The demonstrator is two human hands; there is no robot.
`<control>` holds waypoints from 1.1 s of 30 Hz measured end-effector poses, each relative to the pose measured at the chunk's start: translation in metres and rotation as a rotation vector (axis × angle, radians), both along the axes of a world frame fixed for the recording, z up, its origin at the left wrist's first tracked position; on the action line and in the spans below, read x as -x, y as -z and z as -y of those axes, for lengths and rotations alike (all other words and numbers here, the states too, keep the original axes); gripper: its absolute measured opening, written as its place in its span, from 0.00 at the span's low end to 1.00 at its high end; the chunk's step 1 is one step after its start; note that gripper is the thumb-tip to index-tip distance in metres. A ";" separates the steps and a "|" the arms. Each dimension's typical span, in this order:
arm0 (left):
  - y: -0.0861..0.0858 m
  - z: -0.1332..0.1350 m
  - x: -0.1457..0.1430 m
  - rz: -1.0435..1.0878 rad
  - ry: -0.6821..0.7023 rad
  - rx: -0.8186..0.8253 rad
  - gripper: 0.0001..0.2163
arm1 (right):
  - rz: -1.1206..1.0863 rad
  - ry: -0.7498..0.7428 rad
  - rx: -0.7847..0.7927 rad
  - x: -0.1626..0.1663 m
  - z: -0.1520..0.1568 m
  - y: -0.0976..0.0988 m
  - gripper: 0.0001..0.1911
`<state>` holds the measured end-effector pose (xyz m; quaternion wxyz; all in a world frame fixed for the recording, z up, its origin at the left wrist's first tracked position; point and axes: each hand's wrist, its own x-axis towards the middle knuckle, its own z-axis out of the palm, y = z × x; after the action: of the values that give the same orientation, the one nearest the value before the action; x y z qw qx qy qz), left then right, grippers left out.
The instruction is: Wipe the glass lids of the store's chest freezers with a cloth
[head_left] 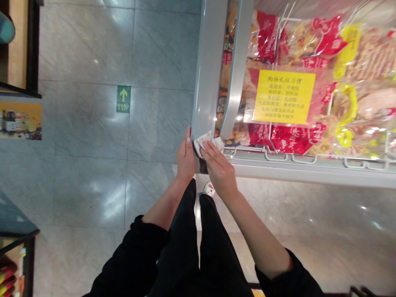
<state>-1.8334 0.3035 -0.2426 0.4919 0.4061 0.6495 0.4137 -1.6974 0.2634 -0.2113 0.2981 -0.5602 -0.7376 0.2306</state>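
At the near left corner of a chest freezer (206,78) with a grey frame, my right hand (220,167) presses a crumpled white wipe (202,142) onto the rim. The fingers lie over the wipe and point up and left. My left hand (185,159) rests against the freezer's outer left side at the same corner, its fingers stretched out and holding nothing. Beside the wipe ends a curved grey lid edge (233,90). Under the clear lid lie several bagged foods (297,39) in red and clear packaging, and a yellow notice (284,97) is on top.
White wire basket edges (305,160) run along the freezer's near side. On the left, a green exit sign (123,99) marks the tiled floor (93,185). Dark-framed shelves (32,45) stand at the far left. My legs and a white shoe (209,189) are below the corner.
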 end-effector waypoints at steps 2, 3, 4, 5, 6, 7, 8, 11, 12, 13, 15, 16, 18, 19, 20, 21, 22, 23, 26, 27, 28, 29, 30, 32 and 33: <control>-0.002 -0.001 0.000 -0.058 0.009 -0.020 0.30 | 0.033 -0.110 0.000 -0.005 0.007 -0.007 0.24; -0.003 -0.002 0.000 -0.090 0.015 -0.030 0.31 | 0.049 -0.163 -0.004 -0.009 0.010 -0.010 0.24; -0.004 -0.002 0.000 -0.120 0.022 -0.039 0.32 | 0.066 -0.200 -0.007 -0.015 0.012 -0.013 0.23; -0.004 -0.002 0.000 -0.144 0.028 -0.048 0.32 | 0.080 -0.219 -0.006 -0.021 0.013 -0.014 0.23; -0.004 -0.002 0.000 -0.157 0.032 -0.056 0.32 | 0.091 -0.217 -0.003 -0.026 0.013 -0.014 0.22; -0.003 -0.002 0.000 -0.158 0.033 -0.060 0.32 | 0.099 -0.196 0.005 -0.029 0.013 -0.013 0.23; -0.002 -0.002 0.000 -0.157 0.033 -0.062 0.31 | 0.103 -0.162 0.014 -0.031 0.012 -0.011 0.23; 0.000 -0.002 0.000 -0.171 0.037 -0.063 0.31 | 0.091 -0.046 0.013 -0.025 0.008 -0.002 0.25; 0.001 -0.002 0.000 -0.178 0.036 -0.063 0.31 | 0.085 -0.019 0.006 -0.021 0.007 0.001 0.25; 0.001 -0.003 -0.001 -0.185 0.035 -0.067 0.31 | 0.081 -0.005 -0.005 -0.017 0.007 0.003 0.26; 0.000 -0.003 -0.001 -0.202 0.031 -0.079 0.31 | 0.081 -0.025 -0.024 -0.014 0.010 0.002 0.26; 0.000 -0.004 -0.001 -0.210 0.029 -0.085 0.32 | 0.084 -0.062 -0.027 -0.015 0.012 0.001 0.25; 0.000 -0.004 -0.001 -0.224 0.026 -0.095 0.32 | 0.093 -0.155 -0.023 -0.025 0.017 -0.004 0.25; 0.000 -0.004 -0.001 -0.228 0.024 -0.098 0.32 | 0.102 -0.189 -0.018 -0.032 0.019 -0.006 0.26; 0.000 -0.004 -0.001 -0.228 0.021 -0.099 0.31 | 0.113 -0.204 -0.016 -0.039 0.021 -0.007 0.26; 0.000 -0.004 -0.001 -0.227 0.016 -0.100 0.30 | 0.125 -0.198 -0.019 -0.046 0.023 -0.007 0.26; 0.001 -0.004 -0.001 -0.224 0.011 -0.099 0.29 | 0.135 -0.170 -0.026 -0.051 0.024 -0.006 0.25; 0.001 -0.004 0.000 -0.221 0.005 -0.097 0.28 | 0.141 -0.127 -0.032 -0.054 0.024 -0.005 0.25; 0.003 -0.006 -0.001 -0.222 -0.015 -0.085 0.24 | 0.125 0.007 -0.037 -0.044 0.021 0.002 0.28; 0.003 -0.006 -0.001 -0.233 -0.018 -0.078 0.22 | 0.119 0.025 -0.034 -0.036 0.020 0.004 0.29; 0.003 -0.007 -0.001 -0.247 -0.016 -0.070 0.22 | 0.117 0.028 -0.030 -0.028 0.019 0.005 0.29; 0.003 -0.007 -0.002 -0.263 -0.013 -0.064 0.21 | 0.120 0.020 -0.028 -0.021 0.019 0.005 0.29; 0.002 -0.008 -0.002 -0.278 -0.008 -0.059 0.21 | 0.125 0.003 -0.028 -0.016 0.019 0.005 0.28; 0.001 -0.009 -0.003 -0.298 -0.002 -0.051 0.21 | 0.135 -0.053 -0.027 -0.016 0.023 0.003 0.26; 0.001 -0.010 -0.004 -0.299 0.000 -0.047 0.21 | 0.135 -0.091 -0.025 -0.021 0.026 0.001 0.26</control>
<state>-1.8299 0.3133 -0.2437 0.3802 0.4746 0.7056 0.3638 -1.6760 0.2376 -0.2123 0.2437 -0.5365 -0.7836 0.1966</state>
